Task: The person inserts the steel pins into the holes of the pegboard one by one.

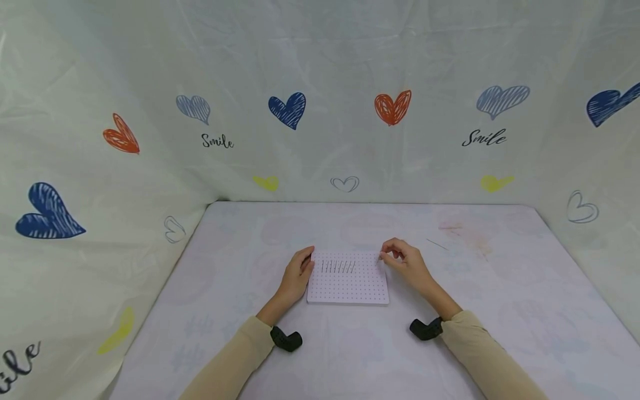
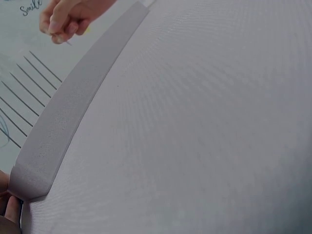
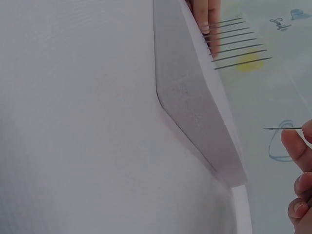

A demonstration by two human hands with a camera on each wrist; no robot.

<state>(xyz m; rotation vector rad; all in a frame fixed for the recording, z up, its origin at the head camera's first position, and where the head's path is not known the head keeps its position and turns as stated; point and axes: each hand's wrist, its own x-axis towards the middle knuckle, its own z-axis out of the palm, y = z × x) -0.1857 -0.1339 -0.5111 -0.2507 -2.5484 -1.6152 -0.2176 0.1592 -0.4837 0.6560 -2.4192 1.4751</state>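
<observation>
A white pegboard dotted with rows of small holes lies on the table. Several thin dark needles stand in a row in its upper left part, some leaning; they also show beyond the board's edge in the right wrist view. My left hand grips the board's left side, and only parts of its fingers appear in the left wrist view. Near the upper right corner, my right hand pinches one thin needle between thumb and index finger, its tapered end clear of the fingertips.
One more thin stick lies on the table behind the right hand. A reddish stain marks the pale tabletop nearby. Behind the table hangs a pale curtain printed with hearts and words.
</observation>
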